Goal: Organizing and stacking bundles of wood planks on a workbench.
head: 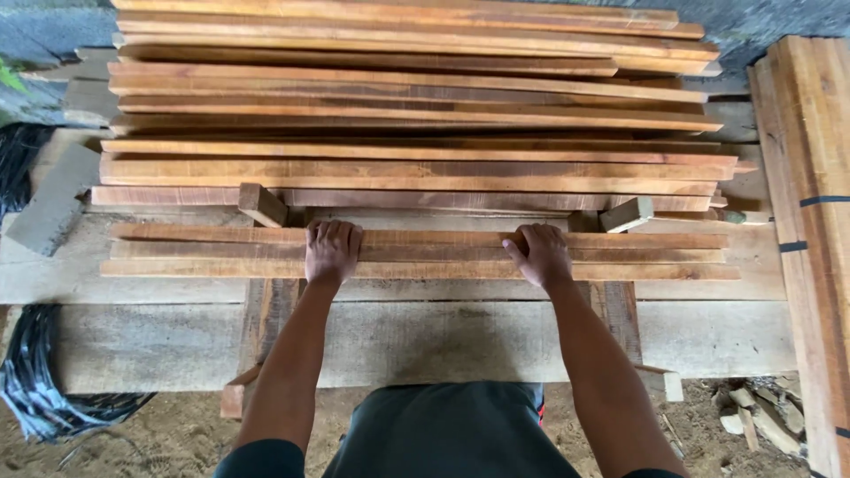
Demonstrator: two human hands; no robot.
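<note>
Wooden slats (425, 252), long, thin and reddish-brown, lie in a low bundle across the near part of the worktop (425, 341), parallel to its front edge. The head view looks down on them. The left hand (332, 250) rests on top of the bundle, left of its middle, with the palm down and the fingers (335, 232) bent over the far edge of the top slats. The right hand (540, 254) rests on the same bundle, right of its middle, and its fingers (531, 235) also curl over the far edge, so both hands hold the slats from above. Both forearms reach forward from the bottom of the picture, above dark grey trousers (443, 429).

Behind the bundle, toward the far edge of the worktop, a high stack of similar slats (416, 97) is piled in many layers. Two short wooden blocks stand between the bundle and the stack: one block (262, 204) near the left hand, the other block (627, 213) near the right hand. The worktop itself is made from wide, pale grey planks.

At the right edge, several thick boards (810, 177) lie lengthwise, tied with dark straps. At the left, a coil of black strapping (35, 372) lies on the sandy ground (168, 434). Small wood scraps (757, 416) are at the right near corner.
</note>
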